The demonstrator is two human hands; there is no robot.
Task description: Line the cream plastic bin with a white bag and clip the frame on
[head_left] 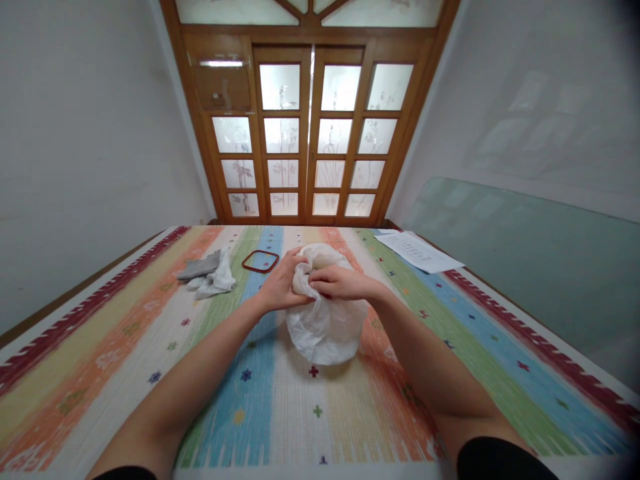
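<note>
A crumpled white cloth point(327, 330), thin and gathered into a loose bundle, is held up over the middle of the table. My left hand point(284, 283) grips its gathered part from the left, with the thumb below and the fingers above. From the right, my right hand point(343, 283) presses bent fingers into the folds at the centre. The fingertips of my right hand are partly hidden in the cloth. Whether anything lies inside the bundle cannot be seen.
A dark red rounded-square ring point(261, 261) lies left of my hands. Farther left rest a grey cloth point(200, 265) and a white cloth point(216, 280). Printed paper point(419, 251) lies at the back right. A striped tablecloth point(200, 373) covers the table; wooden doors point(306, 133) stand behind.
</note>
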